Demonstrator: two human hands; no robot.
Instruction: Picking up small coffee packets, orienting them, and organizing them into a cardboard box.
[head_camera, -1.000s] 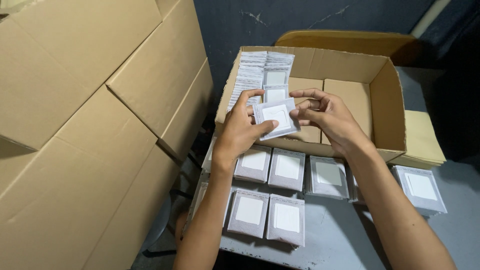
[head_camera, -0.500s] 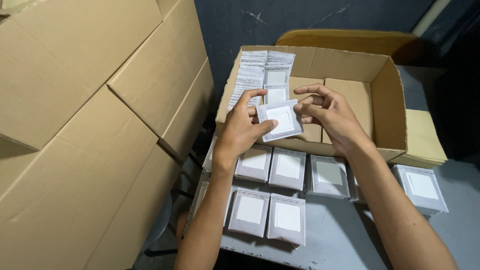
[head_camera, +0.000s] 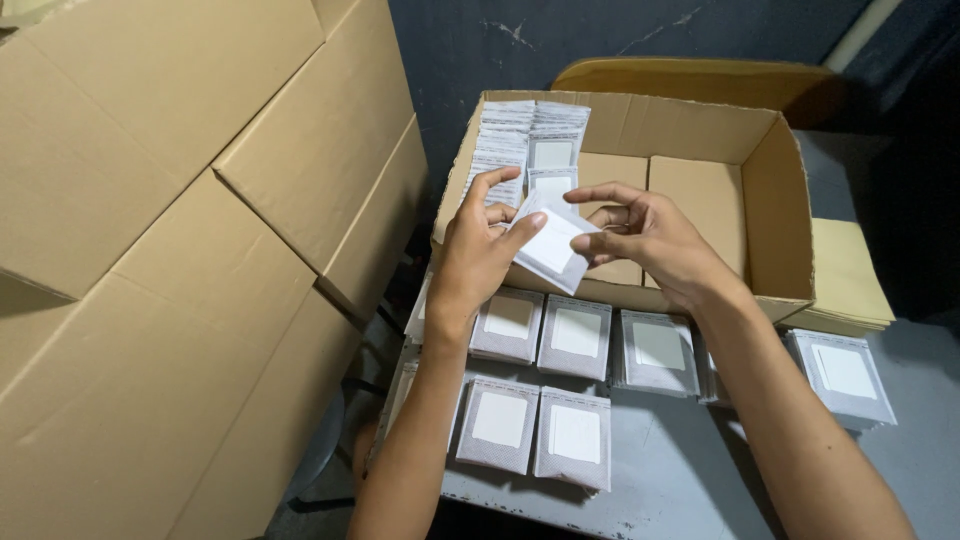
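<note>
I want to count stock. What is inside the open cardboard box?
Inside the open cardboard box, rows of flat white packets stand along its left wall; the rest shows bare bottom flaps. The hands and the held packet cover part.

Open-top carton (head_camera: 700, 130): right half bare, reachable from above; packet rows (head_camera: 525, 145) fill far-left corner. Stacked cartons (head_camera: 200, 200) wall the left. Near table (head_camera: 680, 470): packet stacks (head_camera: 545, 380) left, bare grey surface right.

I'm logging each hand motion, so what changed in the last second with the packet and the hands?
The white packet tipped from flat-on to slanted, its lower edge swinging down. Both the left hand and right hand kept hold of it. The open cardboard box and the stacks on the table stayed put.
</note>
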